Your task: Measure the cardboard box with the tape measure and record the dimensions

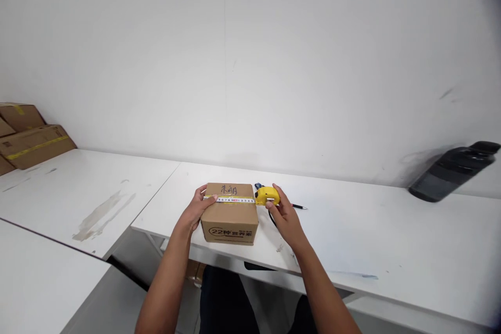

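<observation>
A brown cardboard box (230,214) with handwriting on top and dark print on its front sits near the table's front edge. Across its top lies the pulled-out blade (237,200) of a yellow tape measure (268,196). My left hand (194,210) grips the box's left side, its thumb pressing the blade's end onto the top. At the box's right edge, my right hand (285,216) is closed around the tape measure's case. A pen (299,206) lies behind that hand, partly hidden, and a small dark blue item (258,186) shows behind the case.
The white table (391,240) runs along a white wall. A dark bottle (450,173) stands at the right, against the wall. Several cardboard boxes (37,143) are stacked at the far left. Another white table (47,266) adjoins at the left, with a gap beside my legs.
</observation>
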{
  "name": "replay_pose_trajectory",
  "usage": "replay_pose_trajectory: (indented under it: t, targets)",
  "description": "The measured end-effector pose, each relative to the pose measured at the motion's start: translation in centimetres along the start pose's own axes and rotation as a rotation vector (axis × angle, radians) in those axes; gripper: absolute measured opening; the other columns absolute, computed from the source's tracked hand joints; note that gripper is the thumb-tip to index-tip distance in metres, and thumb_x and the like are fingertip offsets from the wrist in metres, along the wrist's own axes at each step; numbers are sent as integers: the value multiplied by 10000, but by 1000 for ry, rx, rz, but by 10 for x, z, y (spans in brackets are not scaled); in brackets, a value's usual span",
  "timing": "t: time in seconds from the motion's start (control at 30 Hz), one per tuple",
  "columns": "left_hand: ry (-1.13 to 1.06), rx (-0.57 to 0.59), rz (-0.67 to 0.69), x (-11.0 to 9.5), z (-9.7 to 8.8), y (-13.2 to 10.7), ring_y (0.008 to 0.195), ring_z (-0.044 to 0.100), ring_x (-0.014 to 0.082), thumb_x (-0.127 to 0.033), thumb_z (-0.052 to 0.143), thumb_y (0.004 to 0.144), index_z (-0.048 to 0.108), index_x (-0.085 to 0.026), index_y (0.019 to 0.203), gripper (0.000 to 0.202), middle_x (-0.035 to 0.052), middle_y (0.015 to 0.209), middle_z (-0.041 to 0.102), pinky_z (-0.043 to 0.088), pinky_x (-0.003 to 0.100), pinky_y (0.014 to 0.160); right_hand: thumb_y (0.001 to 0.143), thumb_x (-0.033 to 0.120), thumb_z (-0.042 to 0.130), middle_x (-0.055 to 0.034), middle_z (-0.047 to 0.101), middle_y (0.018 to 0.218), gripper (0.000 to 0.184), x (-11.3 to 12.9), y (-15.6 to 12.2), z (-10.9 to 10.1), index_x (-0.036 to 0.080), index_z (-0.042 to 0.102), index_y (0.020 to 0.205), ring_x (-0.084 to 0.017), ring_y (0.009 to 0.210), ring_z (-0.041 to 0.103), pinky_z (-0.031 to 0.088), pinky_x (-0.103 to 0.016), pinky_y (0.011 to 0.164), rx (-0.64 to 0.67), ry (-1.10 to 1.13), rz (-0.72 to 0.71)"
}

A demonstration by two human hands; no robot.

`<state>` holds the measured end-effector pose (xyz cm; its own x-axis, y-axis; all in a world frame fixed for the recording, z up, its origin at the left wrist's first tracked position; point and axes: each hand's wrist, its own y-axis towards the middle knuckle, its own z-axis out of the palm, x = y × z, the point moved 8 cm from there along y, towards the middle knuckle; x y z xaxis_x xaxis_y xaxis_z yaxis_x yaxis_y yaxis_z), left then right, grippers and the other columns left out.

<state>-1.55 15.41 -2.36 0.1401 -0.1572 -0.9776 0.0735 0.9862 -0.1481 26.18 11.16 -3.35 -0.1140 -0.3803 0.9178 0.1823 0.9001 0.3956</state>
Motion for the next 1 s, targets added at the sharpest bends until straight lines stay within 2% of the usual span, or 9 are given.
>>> replay_pose_trajectory:
  t: [0.3,0.47,0.63,0.73,0.8,0.87,0.93,1.0]
  targets:
    - [3,2,27,-1,-1,-1,1053,655,237,-396,827,684,440,-241,1290,736,132,1328,530,555,338,858,854,502,615,-96,540,1377,644,-2,-1,2,266,446,1430,-260,1193,558,495,-428,975,9,-1,10]
    - [-50,8,7,6,-8,4,993,680,216,-399,840,674,438,-252,1294,753,119,1282,576,568,339,846,888,473,587,-91,492,1426,598,4,-1,5,273,430,1429,-246,1230,535,455,-438,1026,10,19,-6]
    - [-132,97,53,11,-17,3,1018,682,228,-463,809,683,472,-242,1318,752,103,1225,652,557,326,874,873,475,607,-99,516,1381,530,20,-9,3,273,493,1350,-247,1199,556,479,-421,1002,-60,33,-46]
    - [-151,66,103,11,-34,0,1006,689,238,-481,800,675,456,-245,1344,789,105,1244,656,564,316,834,854,491,627,-106,556,1310,536,32,-15,-12,255,476,1311,-236,1092,615,532,-404,919,-215,124,-53]
    - [-157,32,134,11,-51,-1,987,695,231,-471,797,679,449,-253,1351,787,101,1253,654,566,296,796,840,502,643,-95,595,1221,553,36,-20,-23,245,448,1290,-210,936,661,566,-390,827,-337,188,-24]
    - [-161,8,147,14,-68,0,947,704,217,-474,785,689,456,-259,1349,768,95,1219,671,565,283,758,822,505,668,-69,620,1133,558,35,-25,-30,245,441,1260,-177,780,666,578,-378,750,-404,218,28]
    - [-111,-26,140,19,-83,2,897,710,226,-496,783,676,495,-243,1316,746,99,1139,702,566,305,730,806,510,686,-55,633,1083,554,33,-28,-28,245,458,1236,-165,713,657,579,-382,723,-378,232,65]
    - [-19,-68,140,22,-92,4,896,705,262,-495,814,621,575,-206,1216,703,115,1068,720,567,352,742,792,519,695,-54,649,1056,549,30,-29,-19,238,493,1219,-176,721,656,581,-396,728,-282,245,85]
